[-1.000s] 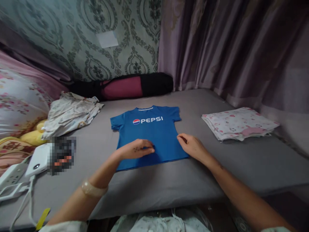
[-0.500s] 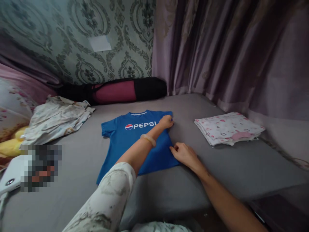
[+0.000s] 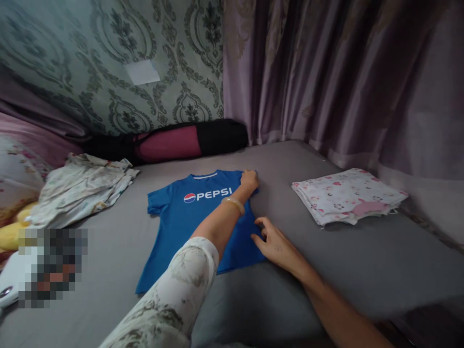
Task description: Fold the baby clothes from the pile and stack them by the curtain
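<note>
A blue T-shirt (image 3: 181,227) with PEPSI lettering lies face up on the grey bed sheet (image 3: 290,299), its collar toward the wall. My left hand (image 3: 250,181), with a pale bangle on the wrist, reaches across the shirt, its fingers closed on the sleeve at the right shoulder side. That sleeve is partly hidden under the hand. At the shirt's lower right edge is my right hand (image 3: 273,241), thumb and fingers apart, with nothing visible between them.
To the right lies a folded white cloth with pink prints (image 3: 348,195). A crumpled patterned cloth (image 3: 87,186) is at the left, near a yellow item (image 3: 12,236) and a white device (image 3: 18,273). Along the wall rests a black and maroon bag (image 3: 170,142).
The fingers of my right hand have spread from a pinch at the shirt's side edge. My left hand stays at the sleeve. The camera view has shifted slightly.
</note>
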Motion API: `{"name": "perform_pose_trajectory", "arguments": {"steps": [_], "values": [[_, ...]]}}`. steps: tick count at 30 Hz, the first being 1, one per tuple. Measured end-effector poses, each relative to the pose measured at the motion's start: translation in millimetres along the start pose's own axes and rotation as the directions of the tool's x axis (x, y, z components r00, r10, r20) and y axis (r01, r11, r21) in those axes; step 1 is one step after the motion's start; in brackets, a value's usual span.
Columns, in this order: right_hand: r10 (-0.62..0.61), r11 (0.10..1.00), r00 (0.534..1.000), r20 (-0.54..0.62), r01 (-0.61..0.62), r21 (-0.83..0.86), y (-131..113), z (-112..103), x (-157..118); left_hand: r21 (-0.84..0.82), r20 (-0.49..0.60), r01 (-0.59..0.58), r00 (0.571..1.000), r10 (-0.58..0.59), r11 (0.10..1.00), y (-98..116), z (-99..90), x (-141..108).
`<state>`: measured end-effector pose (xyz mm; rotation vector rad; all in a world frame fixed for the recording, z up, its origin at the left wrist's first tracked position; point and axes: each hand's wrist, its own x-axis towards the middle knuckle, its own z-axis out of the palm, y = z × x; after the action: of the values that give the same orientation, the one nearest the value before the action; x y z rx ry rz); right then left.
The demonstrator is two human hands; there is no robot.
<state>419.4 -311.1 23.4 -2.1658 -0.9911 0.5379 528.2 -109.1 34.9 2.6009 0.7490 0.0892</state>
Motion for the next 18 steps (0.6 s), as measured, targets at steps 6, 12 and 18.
{"name": "perform_pose_trajectory", "arguments": {"steps": [6,12,18], "values": [[-0.077,0.995,0.995,0.061,0.073,0.063,-1,0,-4,-0.129,-0.012,0.001,1.000,-0.003,0.992,-2,-2.9,8],[-0.153,0.986,0.982,0.106,0.144,0.087,1,-5,-8,-0.414,-0.008,0.093,0.994,-0.106,0.905,-28,-22.1,18],[-0.258,0.957,0.960,0.105,0.239,0.162,-3,-4,-11,-0.716,0.030,0.172,0.976,-0.217,0.676,-57,-53.9,10]]}}
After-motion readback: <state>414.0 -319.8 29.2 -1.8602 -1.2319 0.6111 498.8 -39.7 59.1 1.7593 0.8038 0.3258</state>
